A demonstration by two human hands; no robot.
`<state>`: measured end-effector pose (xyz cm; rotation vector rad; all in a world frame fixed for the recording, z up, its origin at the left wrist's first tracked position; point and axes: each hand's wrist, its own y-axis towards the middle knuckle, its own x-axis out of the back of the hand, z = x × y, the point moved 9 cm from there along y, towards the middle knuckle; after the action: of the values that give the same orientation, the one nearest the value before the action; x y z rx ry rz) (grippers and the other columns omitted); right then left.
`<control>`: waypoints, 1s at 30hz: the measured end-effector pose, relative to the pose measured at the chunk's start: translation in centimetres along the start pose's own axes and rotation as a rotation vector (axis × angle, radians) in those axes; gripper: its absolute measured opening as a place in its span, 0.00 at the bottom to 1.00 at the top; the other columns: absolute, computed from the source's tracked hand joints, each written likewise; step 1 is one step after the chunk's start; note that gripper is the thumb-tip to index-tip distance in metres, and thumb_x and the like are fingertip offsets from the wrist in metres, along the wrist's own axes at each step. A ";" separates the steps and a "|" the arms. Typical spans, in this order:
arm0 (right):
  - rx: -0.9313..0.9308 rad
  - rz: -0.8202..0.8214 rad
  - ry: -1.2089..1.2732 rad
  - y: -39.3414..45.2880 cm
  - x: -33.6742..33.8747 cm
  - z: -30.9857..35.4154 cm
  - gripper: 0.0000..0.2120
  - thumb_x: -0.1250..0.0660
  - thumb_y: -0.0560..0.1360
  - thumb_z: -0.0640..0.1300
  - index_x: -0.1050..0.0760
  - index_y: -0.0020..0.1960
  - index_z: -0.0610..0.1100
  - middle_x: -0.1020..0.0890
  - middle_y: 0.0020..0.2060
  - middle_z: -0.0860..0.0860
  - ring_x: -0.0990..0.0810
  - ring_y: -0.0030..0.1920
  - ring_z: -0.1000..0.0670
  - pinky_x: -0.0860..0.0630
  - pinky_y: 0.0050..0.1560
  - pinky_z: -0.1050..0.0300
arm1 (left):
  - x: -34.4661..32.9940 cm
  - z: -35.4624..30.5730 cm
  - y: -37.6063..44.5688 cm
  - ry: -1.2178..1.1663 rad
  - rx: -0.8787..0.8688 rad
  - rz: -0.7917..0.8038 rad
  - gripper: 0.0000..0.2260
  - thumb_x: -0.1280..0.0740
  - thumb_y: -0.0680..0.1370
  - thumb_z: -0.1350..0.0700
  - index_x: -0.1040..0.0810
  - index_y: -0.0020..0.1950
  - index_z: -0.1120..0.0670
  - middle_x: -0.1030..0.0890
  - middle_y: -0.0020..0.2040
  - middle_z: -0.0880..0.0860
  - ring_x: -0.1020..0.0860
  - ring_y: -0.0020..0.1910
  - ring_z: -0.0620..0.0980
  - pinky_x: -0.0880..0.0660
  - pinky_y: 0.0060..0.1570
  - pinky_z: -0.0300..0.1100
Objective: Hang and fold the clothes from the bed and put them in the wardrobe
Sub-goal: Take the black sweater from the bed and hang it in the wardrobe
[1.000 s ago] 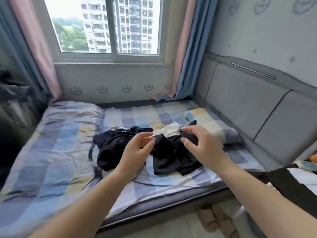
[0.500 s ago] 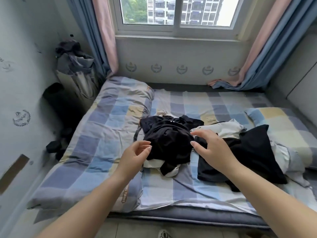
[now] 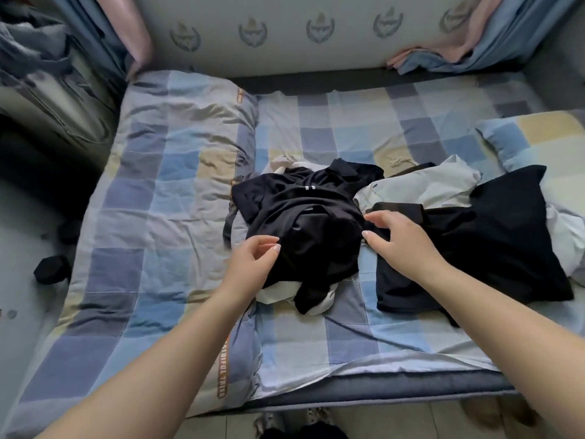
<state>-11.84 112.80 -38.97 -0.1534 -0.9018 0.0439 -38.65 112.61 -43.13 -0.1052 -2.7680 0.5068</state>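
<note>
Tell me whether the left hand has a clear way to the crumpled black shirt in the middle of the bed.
Probably yes. The left hand hangs open at the near-left edge of the black shirt, with nothing between them. The right hand is at the shirt's other side, so it does not block the way.

A strip of orange capital letters (image 3: pixel 222 371) runs lengthwise along the edge of the checked quilt (image 3: pixel 164 198) near the foot of the bed; it reads roughly "...ATUFUL THITR", with the beginning lost in a fold. A second short orange mark (image 3: pixel 240 96) sits on the quilt's far corner, too small to read. The black shirt (image 3: pixel 304 217) carries small white marks (image 3: pixel 306 187) near its collar, not legible as letters. Crest emblems (image 3: pixel 252 31) repeat along the wall, without readable words.
</note>
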 end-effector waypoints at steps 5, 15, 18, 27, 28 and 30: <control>-0.122 0.036 -0.048 4.2 -4.9 -5.1 0.18 0.35 0.76 0.50 0.28 0.65 0.50 0.23 0.60 0.52 0.25 0.57 0.55 0.32 0.54 0.61 | -1.7 5.5 7.4 0.070 0.080 0.035 0.04 0.34 0.78 0.53 0.24 0.50 0.43 0.20 0.49 0.43 0.23 0.50 0.38 0.29 0.42 0.34; -0.225 0.130 -0.153 11.8 -17.8 -13.4 0.28 0.37 0.77 0.51 0.41 0.75 0.48 0.31 0.70 0.50 0.30 0.67 0.50 0.30 0.65 0.49 | -6.8 17.6 18.3 0.148 0.104 0.026 0.26 0.32 0.76 0.48 0.36 0.72 0.44 0.27 0.59 0.45 0.25 0.51 0.37 0.32 0.43 0.31; -0.208 0.078 -0.191 14.8 -20.6 -14.8 0.30 0.38 0.78 0.50 0.45 0.77 0.48 0.38 0.74 0.50 0.34 0.71 0.48 0.33 0.67 0.47 | -8.2 20.3 20.9 0.111 0.117 0.007 0.30 0.31 0.74 0.44 0.39 0.74 0.41 0.29 0.61 0.45 0.26 0.50 0.36 0.29 0.47 0.33; -0.332 -0.108 -0.203 19.4 -24.6 -17.9 0.26 0.38 0.78 0.53 0.37 0.73 0.46 0.27 0.67 0.47 0.31 0.68 0.44 0.36 0.68 0.45 | -9.8 23.5 24.7 0.097 0.208 -0.081 0.23 0.28 0.72 0.45 0.26 0.63 0.52 0.21 0.53 0.47 0.23 0.53 0.46 0.28 0.57 0.41; -0.340 -0.127 -0.184 19.5 -24.9 -18.0 0.24 0.37 0.77 0.52 0.34 0.71 0.47 0.25 0.65 0.47 0.30 0.66 0.44 0.35 0.67 0.45 | -9.9 23.5 25.0 0.088 0.210 -0.089 0.21 0.28 0.72 0.47 0.25 0.61 0.53 0.20 0.49 0.46 0.22 0.51 0.46 0.28 0.56 0.41; -0.362 -0.146 -0.110 19.4 -25.3 -18.6 0.20 0.36 0.77 0.49 0.30 0.67 0.47 0.23 0.62 0.49 0.27 0.63 0.44 0.31 0.62 0.49 | -10.1 23.4 25.3 0.093 0.188 -0.099 0.14 0.29 0.73 0.49 0.23 0.55 0.54 0.21 0.44 0.44 0.22 0.47 0.45 0.28 0.50 0.38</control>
<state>-12.40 127.24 -72.93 -0.4243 -1.0235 -0.2506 -36.45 127.13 -75.83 0.0500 -2.6051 0.7138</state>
